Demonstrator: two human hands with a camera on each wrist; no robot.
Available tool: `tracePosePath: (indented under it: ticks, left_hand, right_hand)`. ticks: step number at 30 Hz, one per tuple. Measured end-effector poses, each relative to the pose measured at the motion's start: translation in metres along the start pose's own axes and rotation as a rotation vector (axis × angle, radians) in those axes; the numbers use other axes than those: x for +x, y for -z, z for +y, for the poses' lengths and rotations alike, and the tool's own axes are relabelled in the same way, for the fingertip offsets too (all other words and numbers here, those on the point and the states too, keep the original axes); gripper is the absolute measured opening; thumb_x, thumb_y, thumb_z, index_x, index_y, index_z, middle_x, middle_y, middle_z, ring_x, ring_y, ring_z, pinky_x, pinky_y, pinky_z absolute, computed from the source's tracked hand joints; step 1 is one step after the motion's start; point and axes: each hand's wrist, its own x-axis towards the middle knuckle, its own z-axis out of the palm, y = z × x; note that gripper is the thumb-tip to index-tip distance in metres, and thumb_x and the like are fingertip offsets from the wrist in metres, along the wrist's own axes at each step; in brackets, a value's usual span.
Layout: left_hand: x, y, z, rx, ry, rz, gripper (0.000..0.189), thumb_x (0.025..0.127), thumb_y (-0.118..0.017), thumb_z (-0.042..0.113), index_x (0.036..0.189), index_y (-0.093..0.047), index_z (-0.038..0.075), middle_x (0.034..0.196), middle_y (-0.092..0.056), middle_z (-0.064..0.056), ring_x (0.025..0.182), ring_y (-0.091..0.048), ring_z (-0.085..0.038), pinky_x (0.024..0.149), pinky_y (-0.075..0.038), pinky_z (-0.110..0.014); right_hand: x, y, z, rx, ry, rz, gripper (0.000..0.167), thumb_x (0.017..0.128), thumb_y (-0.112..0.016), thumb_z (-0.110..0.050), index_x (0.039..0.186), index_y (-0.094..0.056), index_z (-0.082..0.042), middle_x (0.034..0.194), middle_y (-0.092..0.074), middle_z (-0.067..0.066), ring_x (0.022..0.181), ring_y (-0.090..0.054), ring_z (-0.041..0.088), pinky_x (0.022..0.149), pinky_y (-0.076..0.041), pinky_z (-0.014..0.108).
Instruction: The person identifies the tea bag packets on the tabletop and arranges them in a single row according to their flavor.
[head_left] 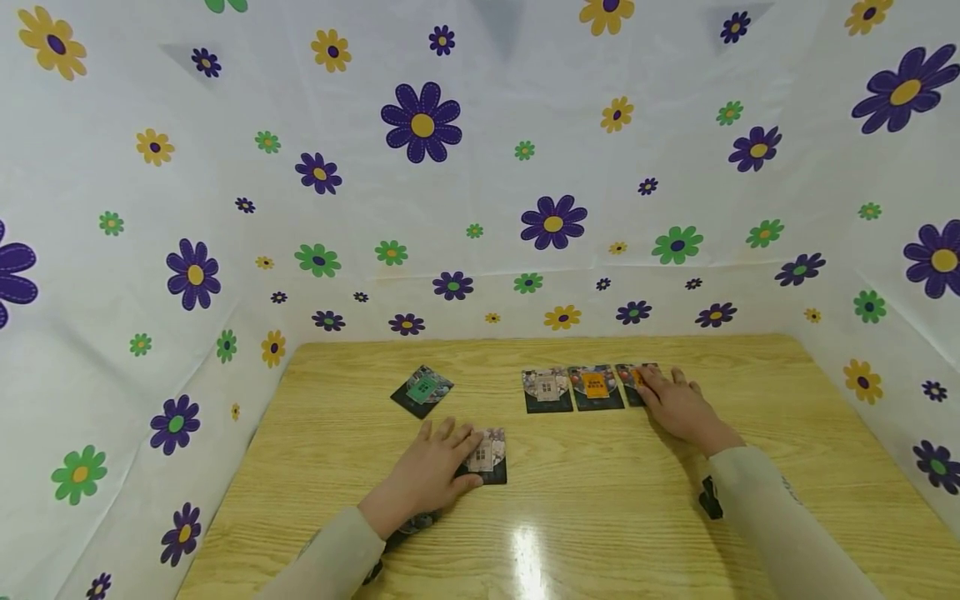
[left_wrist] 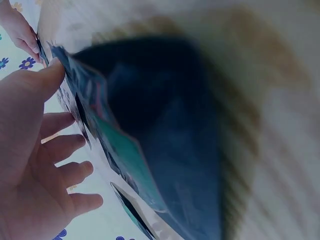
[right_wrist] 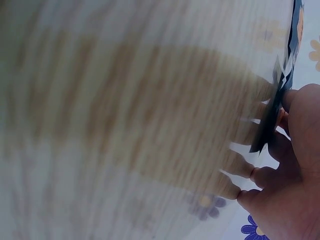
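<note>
Several small flat packets with dark lower edges and patterned fronts lie on the wooden table. My left hand (head_left: 431, 471), fingers spread, rests on the left part of a beige-labelled packet (head_left: 493, 458). Partly hidden under the left wrist is another packet (head_left: 420, 522); a dark packet with a green label (left_wrist: 130, 155) looms close in the left wrist view. At the far right of a row, my right hand (head_left: 684, 408) touches an orange-labelled packet (head_left: 633, 379) with extended fingers, covering much of it. That packet (right_wrist: 270, 120) appears nearly edge-on in the right wrist view.
Left of the covered packet, the row holds an orange-labelled packet (head_left: 596, 387) and a beige-labelled one (head_left: 547, 390). A green-labelled packet (head_left: 422, 392) lies turned at an angle farther left. Flower-printed white cloth (head_left: 480, 183) walls the table (head_left: 600, 517) at back and sides.
</note>
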Motion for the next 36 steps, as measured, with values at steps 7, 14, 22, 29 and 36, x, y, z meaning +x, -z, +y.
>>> tracePosePath:
  ticks: [7, 14, 22, 29, 36]
  left_hand:
    - [0.009, 0.002, 0.000, 0.027, 0.054, 0.020, 0.073, 0.104, -0.053, 0.060, 0.163, -0.044, 0.017, 0.166, -0.046, -0.009, 0.156, -0.037, -0.041, 0.124, -0.029, -0.071]
    - [0.015, 0.002, -0.002, 0.030, 0.075, 0.011, 0.073, 0.105, -0.052, 0.061, 0.162, -0.045, 0.017, 0.165, -0.047, -0.009, 0.156, -0.037, -0.040, 0.126, -0.028, -0.069]
    - [0.029, 0.004, -0.006, 0.012, 0.096, 0.010, 0.072, 0.107, -0.049, 0.059, 0.163, -0.042, 0.016, 0.166, -0.045, -0.010, 0.156, -0.038, -0.040, 0.126, -0.028, -0.069]
    - [0.039, 0.007, -0.009, -0.038, 0.111, 0.001, 0.072, 0.107, -0.050, 0.059, 0.164, -0.041, 0.015, 0.167, -0.043, -0.011, 0.156, -0.036, -0.042, 0.126, -0.026, -0.069]
    - [0.047, 0.007, -0.011, -0.041, 0.117, 0.002, 0.073, 0.107, -0.047, 0.060, 0.165, -0.039, 0.015, 0.168, -0.041, -0.012, 0.157, -0.035, -0.042, 0.126, -0.026, -0.070]
  right_hand:
    - [0.000, 0.000, 0.000, 0.005, -0.001, -0.004, 0.060, 0.117, -0.033, -0.036, 0.163, -0.033, 0.003, 0.163, -0.031, 0.036, 0.147, -0.018, 0.071, 0.116, -0.022, 0.083]
    - [0.000, -0.001, -0.001, 0.008, 0.002, -0.002, 0.060, 0.117, -0.033, -0.036, 0.162, -0.033, 0.004, 0.163, -0.031, 0.036, 0.147, -0.018, 0.071, 0.115, -0.022, 0.083]
    - [0.000, -0.002, -0.001, 0.003, 0.000, 0.011, 0.058, 0.117, -0.035, -0.033, 0.162, -0.034, 0.003, 0.163, -0.033, 0.036, 0.147, -0.019, 0.071, 0.115, -0.023, 0.084]
    - [0.000, -0.001, -0.001, 0.009, 0.011, 0.014, 0.058, 0.117, -0.035, -0.033, 0.162, -0.034, 0.004, 0.163, -0.032, 0.037, 0.147, -0.019, 0.072, 0.114, -0.023, 0.084]
    - [-0.001, 0.000, 0.000, 0.014, 0.010, 0.009, 0.059, 0.117, -0.035, -0.034, 0.162, -0.035, 0.005, 0.162, -0.032, 0.037, 0.146, -0.019, 0.072, 0.114, -0.022, 0.085]
